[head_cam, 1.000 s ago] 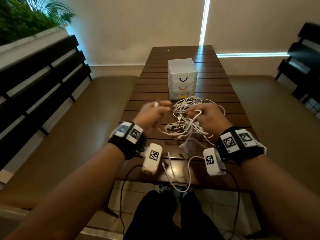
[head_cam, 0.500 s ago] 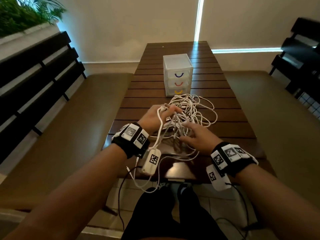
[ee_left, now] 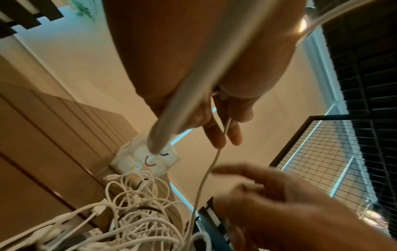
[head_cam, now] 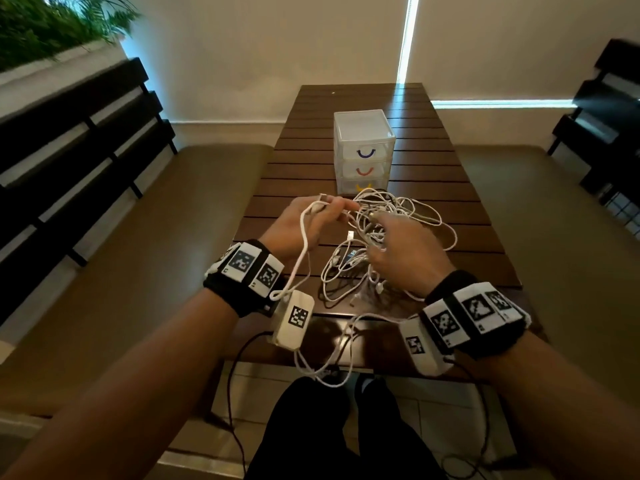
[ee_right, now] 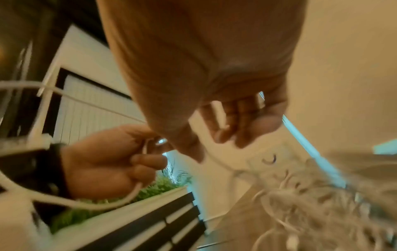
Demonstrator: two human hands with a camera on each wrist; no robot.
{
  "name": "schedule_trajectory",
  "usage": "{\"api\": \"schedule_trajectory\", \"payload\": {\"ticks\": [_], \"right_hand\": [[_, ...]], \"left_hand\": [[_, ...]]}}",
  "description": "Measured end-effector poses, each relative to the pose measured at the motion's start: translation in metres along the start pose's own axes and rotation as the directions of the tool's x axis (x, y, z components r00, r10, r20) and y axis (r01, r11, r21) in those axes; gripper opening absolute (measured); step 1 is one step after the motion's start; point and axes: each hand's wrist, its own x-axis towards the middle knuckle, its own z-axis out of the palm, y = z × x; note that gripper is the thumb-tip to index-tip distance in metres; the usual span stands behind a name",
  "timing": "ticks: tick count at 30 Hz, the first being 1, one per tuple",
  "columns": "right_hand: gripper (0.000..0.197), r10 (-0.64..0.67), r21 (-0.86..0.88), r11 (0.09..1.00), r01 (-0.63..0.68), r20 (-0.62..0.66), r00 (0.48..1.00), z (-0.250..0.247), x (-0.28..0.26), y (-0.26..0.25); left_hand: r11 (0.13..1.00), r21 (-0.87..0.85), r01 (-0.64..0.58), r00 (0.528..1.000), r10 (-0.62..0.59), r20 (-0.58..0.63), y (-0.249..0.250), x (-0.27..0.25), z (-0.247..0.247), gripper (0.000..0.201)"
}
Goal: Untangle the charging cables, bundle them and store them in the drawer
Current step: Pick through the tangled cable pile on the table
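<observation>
The left hand [head_cam: 300, 226] was raised just above the slatted wooden table [head_cam: 460, 237], its fingers curled around one white cable [head_cam: 302, 237] pulled clear of the heap. That cable ran up out of the fist, bent over the knuckles, then dropped past the left wrist band [head_cam: 244, 271] and hung in a loop off the near edge of the table. The left wrist view showed a thinner length of it passing between two fingers [ee_left: 217, 134] and trailing down into the pile. The right wrist view showed the same fist closed on the cable [ee_right: 137, 191], with its plug end poking out at the top.

The right hand [head_cam: 405, 252] hovered over the near right part of the tangle of white charging cables [head_cam: 391, 216], palm down, fingers loosely spread and gripping nothing that could be seen. The right wrist view was blurred, but the fingers [ee_right: 240, 122] looked slack and apart there too.

The tangle lay in the middle of the table, still knotted, some strands spilling toward the near edge. Just beyond it, on the far side, stood the small clear drawer unit [head_cam: 363, 150] with three drawers, all closed, with blue, red and yellow curved handles from top to bottom; the nearest cable loops reached the bottom drawer's front.

Padded benches [head_cam: 138, 254] flanked the table on both sides
</observation>
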Motion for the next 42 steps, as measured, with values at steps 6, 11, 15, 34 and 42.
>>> {"api": "schedule_trajectory", "payload": {"ticks": [6,11,15,34,42], "right_hand": [[0.025,0.079,0.022,0.996,-0.09,0.312,0.947,0.012,0.023,0.031],[0.028,0.08,0.319,0.932,-0.173,0.284,0.956,-0.004,0.025,0.05],[0.022,-0.139,0.47,0.882,0.024,0.21,0.968,-0.033,0.02,0.023],[0.051,0.065,0.005,0.998,-0.067,0.151,0.986,0.048,0.027,0.092],[0.058,-0.003,0.27,0.962,-0.029,0.117,0.993,0.04,0.036,0.095]], "left_hand": [[0.923,-0.381,-0.044,0.989,-0.013,-0.146,0.009,0.005,-0.006,0.029],[0.97,-0.226,0.091,0.993,-0.106,-0.052,-0.004,0.011,0.009,0.046],[0.988,-0.124,0.094,0.991,-0.082,0.102,-0.028,0.02,0.05,0.034],[0.999,-0.044,0.022,0.983,-0.03,-0.181,-0.054,0.015,0.012,0.026],[0.965,-0.252,0.077,0.942,-0.153,-0.299,-0.03,0.013,0.011,0.034]]}}
